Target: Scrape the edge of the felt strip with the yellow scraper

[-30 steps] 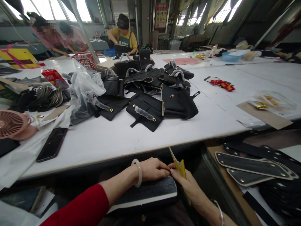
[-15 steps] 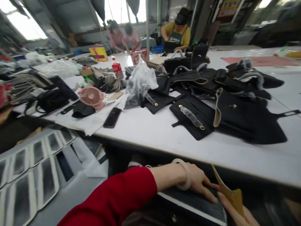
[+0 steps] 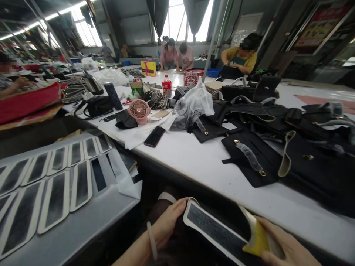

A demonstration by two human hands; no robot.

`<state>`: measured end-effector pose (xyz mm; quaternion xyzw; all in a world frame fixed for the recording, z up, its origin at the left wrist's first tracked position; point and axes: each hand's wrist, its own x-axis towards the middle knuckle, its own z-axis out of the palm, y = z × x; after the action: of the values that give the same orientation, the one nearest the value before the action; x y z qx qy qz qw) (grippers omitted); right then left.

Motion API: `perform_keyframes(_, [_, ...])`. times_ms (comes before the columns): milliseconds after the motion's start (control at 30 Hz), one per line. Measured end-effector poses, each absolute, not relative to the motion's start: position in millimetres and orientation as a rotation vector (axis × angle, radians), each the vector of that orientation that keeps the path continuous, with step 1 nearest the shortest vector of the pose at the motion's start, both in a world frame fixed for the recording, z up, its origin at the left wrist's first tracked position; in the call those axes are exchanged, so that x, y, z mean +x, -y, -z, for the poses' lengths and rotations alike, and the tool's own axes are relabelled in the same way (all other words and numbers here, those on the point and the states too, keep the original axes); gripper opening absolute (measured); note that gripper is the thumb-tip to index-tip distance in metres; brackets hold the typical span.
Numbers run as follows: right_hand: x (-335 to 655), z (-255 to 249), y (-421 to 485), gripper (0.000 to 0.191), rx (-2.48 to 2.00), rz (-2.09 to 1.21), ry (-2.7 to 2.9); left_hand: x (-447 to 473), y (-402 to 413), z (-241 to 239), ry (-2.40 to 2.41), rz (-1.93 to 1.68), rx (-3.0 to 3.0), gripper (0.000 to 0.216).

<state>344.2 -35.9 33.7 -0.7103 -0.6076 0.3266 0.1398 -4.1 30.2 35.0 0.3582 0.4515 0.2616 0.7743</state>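
A flat black panel with a pale edge (image 3: pixel 213 231) is held low in front of me, below the white table's front edge (image 3: pixel 227 192). My left hand (image 3: pixel 169 221), with a pale bangle on the wrist, grips the panel's left end. At the panel's right end my right hand (image 3: pixel 285 249) holds a yellow scraper-like tool (image 3: pixel 257 240) against it.
Several similar pale-edged black panels (image 3: pixel 55 184) lie in rows on a grey surface at left. The table carries black bag parts (image 3: pixel 277 147), a clear plastic bag (image 3: pixel 191 107), a phone (image 3: pixel 154 136) and a pink fan (image 3: pixel 139 110). Other people work at the far end and far left.
My view has swung left, bringing the rows of panels into sight. The panel has been lifted and turned, with my left hand now at its left end instead of resting on top.
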Motion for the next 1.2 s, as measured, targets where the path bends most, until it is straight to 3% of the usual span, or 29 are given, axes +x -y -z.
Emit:
perform_keyframes(133, [296,-53,1,0.06,-2.122,-0.796,2.058,0,-31,-34,-1.001,-0.585,0.64,0.061])
perform_keyframes(267, [272,-47,-12,0.057,-2.062,-0.792,2.199,-5,-33,-28,-0.931,-0.533,0.508,0.069])
perform_keyframes(533, [279,-34,-13,0.055,-1.961,-0.762,2.213,2,-32,-32,-0.97,-0.494,0.453,0.063])
perform_keyframes(700, [279,-28,-9,0.052,-1.947,-0.733,2.226,15,-26,-34,-1.017,-0.696,0.39,0.063])
perform_keyframes(1200, [273,-37,-20,0.045,-1.804,-0.618,2.383,23,-26,-31,-0.972,-0.834,0.34,0.044])
